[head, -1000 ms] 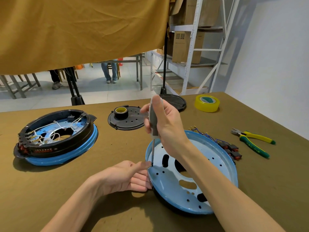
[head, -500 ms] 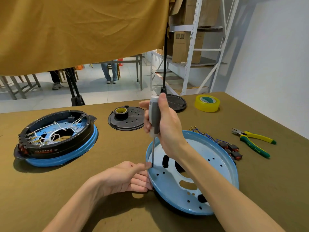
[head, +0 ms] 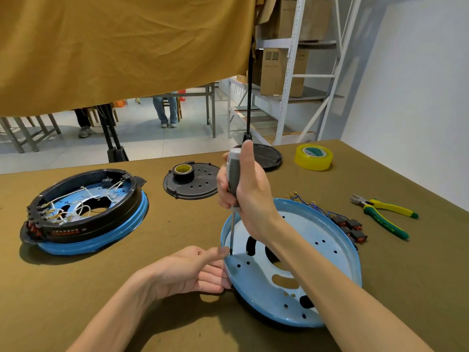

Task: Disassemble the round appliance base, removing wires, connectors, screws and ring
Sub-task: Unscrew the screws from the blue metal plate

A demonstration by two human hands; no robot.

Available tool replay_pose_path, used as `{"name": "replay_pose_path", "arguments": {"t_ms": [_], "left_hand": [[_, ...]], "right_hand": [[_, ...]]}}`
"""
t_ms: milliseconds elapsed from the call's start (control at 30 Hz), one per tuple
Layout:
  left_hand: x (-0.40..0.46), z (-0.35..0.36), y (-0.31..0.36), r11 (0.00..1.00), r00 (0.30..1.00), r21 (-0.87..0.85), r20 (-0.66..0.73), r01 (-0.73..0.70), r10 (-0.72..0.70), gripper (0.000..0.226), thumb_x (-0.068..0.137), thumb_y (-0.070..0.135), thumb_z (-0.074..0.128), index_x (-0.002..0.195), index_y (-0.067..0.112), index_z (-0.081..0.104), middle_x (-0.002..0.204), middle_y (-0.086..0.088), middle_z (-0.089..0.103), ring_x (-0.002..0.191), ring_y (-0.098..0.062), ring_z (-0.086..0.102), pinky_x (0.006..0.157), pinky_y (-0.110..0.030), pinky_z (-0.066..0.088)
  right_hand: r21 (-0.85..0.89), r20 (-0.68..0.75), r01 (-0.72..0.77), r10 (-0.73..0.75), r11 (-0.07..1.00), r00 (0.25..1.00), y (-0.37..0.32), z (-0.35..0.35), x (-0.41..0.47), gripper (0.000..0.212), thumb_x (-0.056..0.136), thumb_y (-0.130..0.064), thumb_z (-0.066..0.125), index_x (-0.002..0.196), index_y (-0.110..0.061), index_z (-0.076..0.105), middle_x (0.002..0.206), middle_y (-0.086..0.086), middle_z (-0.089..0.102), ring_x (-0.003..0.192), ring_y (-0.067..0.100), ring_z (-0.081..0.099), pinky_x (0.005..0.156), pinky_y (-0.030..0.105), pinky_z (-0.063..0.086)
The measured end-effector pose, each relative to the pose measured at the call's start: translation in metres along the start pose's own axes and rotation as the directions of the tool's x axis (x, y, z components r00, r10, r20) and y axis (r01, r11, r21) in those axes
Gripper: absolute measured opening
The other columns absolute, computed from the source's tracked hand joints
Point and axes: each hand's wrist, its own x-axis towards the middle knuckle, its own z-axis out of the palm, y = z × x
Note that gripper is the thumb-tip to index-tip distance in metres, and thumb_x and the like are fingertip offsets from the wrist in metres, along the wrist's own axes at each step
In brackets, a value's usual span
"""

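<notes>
Right hand [head: 250,196] is wrapped around the grey handle of a screwdriver [head: 233,184], held upright with the tip down at the left inner edge of the blue round base [head: 330,255], which sits tilted on the desk [head: 165,250] front and center. Left hand [head: 193,269] grips the base's left rim, thumb on top right by the tip, fingers curled underneath. A second base [head: 86,212] with its black ring and white wires sits well off to the left, pliers [head: 383,214] to the right.
</notes>
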Motion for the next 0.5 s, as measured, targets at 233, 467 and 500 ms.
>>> {"name": "replay_pose_path", "arguments": {"t_ms": [233,467,500], "left_hand": [[0.001,0.000,-0.002,1.000,1.000,-0.011,-0.002,0.006,-0.006,0.107,0.043,0.074,0.092,0.119,0.002,0.071,0.113,-0.019,0.077,0.106,-0.027,0.076,0.090,-0.033,0.060],[0.001,-0.002,-0.001,1.000,1.000,-0.021,0.010,0.017,-0.017,0.109,0.043,0.072,0.093,0.122,0.001,0.069,0.114,-0.019,0.077,0.107,-0.027,0.075,0.088,-0.032,0.060],[0.001,-0.002,-0.001,1.000,1.000,-0.025,0.013,0.018,-0.018,0.109,0.042,0.071,0.094,0.123,0.001,0.069,0.114,-0.019,0.077,0.107,-0.027,0.075,0.088,-0.032,0.060]], "right_hand": [[0.008,0.019,-0.013,0.013,1.000,1.000,0.003,-0.009,0.001,0.058,0.092,-0.061,0.047,0.095,-0.008,0.069,0.074,0.002,0.065,0.059,0.015,0.055,0.059,0.031,0.049],[-0.026,-0.018,0.045,-0.045,0.999,0.999,0.004,-0.004,0.001,0.072,0.076,-0.073,0.052,0.098,-0.005,0.048,0.056,-0.008,0.052,0.043,0.010,0.042,0.044,0.024,0.042],[-0.020,-0.013,0.055,-0.055,0.998,0.998,0.004,-0.005,0.001,0.069,0.077,-0.071,0.053,0.098,-0.005,0.050,0.060,-0.006,0.057,0.045,0.011,0.046,0.046,0.024,0.044]]}}
